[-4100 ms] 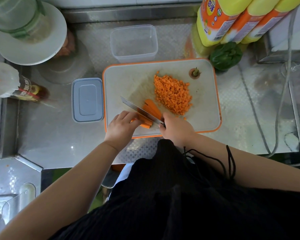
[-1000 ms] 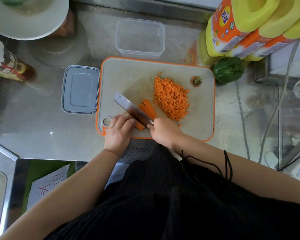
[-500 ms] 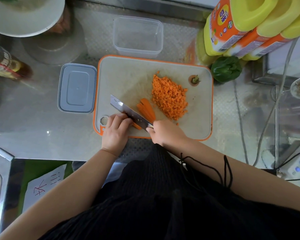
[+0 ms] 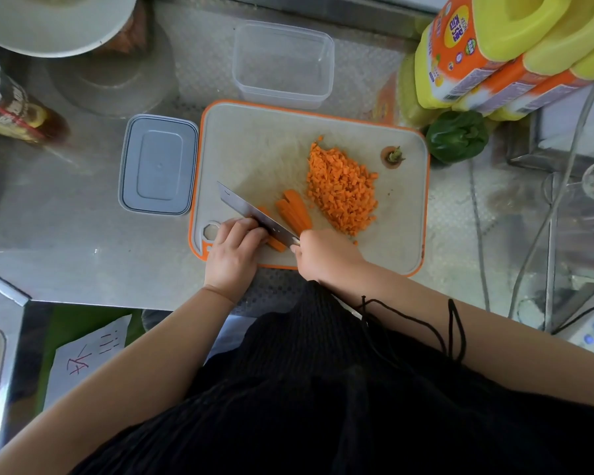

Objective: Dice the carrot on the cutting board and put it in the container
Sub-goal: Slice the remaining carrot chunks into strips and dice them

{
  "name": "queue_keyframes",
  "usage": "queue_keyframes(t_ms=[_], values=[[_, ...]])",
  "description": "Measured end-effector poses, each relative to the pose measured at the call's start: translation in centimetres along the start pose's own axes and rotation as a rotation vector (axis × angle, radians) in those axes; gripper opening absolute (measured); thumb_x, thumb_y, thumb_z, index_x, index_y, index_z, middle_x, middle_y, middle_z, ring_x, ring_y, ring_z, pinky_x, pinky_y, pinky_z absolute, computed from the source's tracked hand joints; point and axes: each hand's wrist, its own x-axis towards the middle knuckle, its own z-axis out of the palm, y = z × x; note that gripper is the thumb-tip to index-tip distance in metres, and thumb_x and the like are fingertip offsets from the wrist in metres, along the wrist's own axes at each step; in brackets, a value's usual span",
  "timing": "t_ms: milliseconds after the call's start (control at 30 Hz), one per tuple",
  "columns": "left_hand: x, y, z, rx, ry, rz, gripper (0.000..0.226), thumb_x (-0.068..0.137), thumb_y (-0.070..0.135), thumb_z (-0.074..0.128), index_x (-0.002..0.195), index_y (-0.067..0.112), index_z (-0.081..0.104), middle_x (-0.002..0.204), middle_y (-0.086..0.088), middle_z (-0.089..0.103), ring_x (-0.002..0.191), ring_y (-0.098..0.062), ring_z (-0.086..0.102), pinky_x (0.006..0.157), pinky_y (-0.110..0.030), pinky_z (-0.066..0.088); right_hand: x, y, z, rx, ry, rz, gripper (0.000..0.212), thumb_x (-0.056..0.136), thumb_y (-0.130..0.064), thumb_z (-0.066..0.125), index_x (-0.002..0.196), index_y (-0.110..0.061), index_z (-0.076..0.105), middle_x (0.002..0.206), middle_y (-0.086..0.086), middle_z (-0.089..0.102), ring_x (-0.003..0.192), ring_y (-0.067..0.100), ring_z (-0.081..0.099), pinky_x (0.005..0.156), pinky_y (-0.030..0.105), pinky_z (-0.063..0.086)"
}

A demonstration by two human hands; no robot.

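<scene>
Right hand grips the knife; left hand pins the carrot strips, fingertips best kept curled clear of the blade

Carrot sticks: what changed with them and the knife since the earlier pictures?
The knife in the right hand has worked along the carrot sticks, so fewer sticks show near the left hand. The left hand still holds the sticks down at their near end and the right hand still grips the knife. The diced pile, carrot top and empty container stayed as they were.
</scene>
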Motion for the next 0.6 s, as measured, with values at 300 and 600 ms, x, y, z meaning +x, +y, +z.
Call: queue_keyframes(t_ms=[300, 600], values=[[-0.1, -0.2, 0.2, 0.016, 0.014, 0.021, 0.014, 0.084, -0.003, 0.061, 0.094, 0.003, 0.068, 0.104, -0.013, 0.060, 0.098, -0.031, 0.049, 0.088, -0.037, 0.044, 0.8, 0.1, 1.3, 0.065, 0.030, 0.023, 0.027, 0.100, -0.026, 0.044, 0.076, -0.014, 0.046, 0.069, 0.003, 0.052, 0.056, 0.018, 0.048, 0.045, 0.027, 0.032], [-0.2, -0.1, 0.1, -0.025, 0.023, -0.003, 0.016, 0.087, 0.002, 0.060, 0.100, 0.012, 0.058, 0.101, -0.012, 0.061, 0.099, -0.030, 0.051, 0.088, -0.034, 0.043, 0.7, 1.3, 0.0, 0.226, 0.061, 0.014, 0.034, 0.100, -0.039, 0.043, 0.080, -0.011, 0.044, 0.070, 0.000, 0.047, 0.067, 0.021, 0.046, 0.049, 0.031, 0.026]])
